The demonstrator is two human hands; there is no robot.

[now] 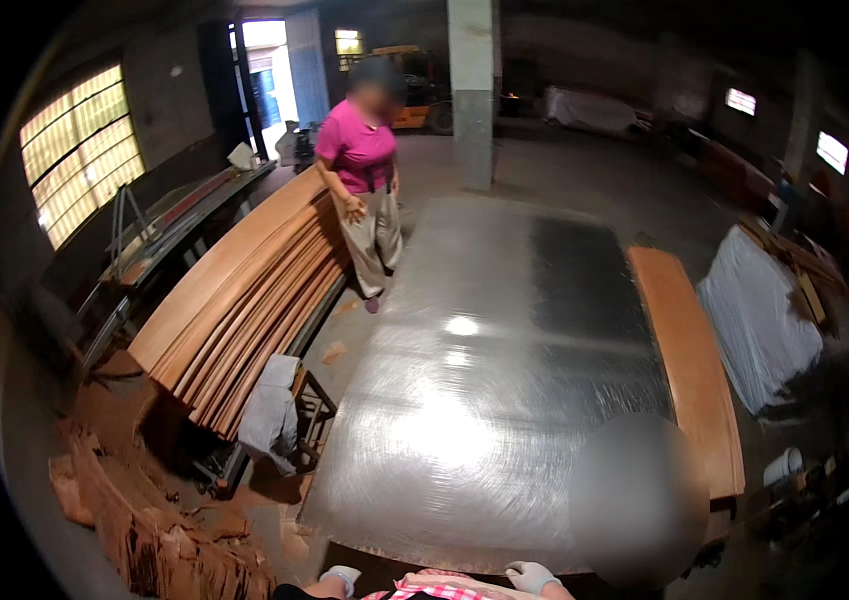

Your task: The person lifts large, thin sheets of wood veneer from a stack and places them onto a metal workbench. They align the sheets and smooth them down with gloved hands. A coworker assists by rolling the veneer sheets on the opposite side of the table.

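A large, shiny metal-faced sheet (465,300) lies flat in front of me, its surface covered in swirling marks and bright reflections. At the sheet's near edge is my right hand (533,578), in a light glove, its fingers curled together; what they hold, if anything, is hidden. My left hand (343,577), gloved too, is low by my body just short of the near left corner. Its fingers are mostly out of sight. A grey blurred patch (637,500) covers the sheet's near right corner.
Left stands a long stack of reddish-brown wood sheets (245,290), a grey cloth (272,410) at its near end. A person (360,180) in a pink shirt stands beside it. Broken veneer (160,530) lies near left. Right are a brown board (690,370) and a white-covered pile (760,310); a pillar (473,100) rises beyond.
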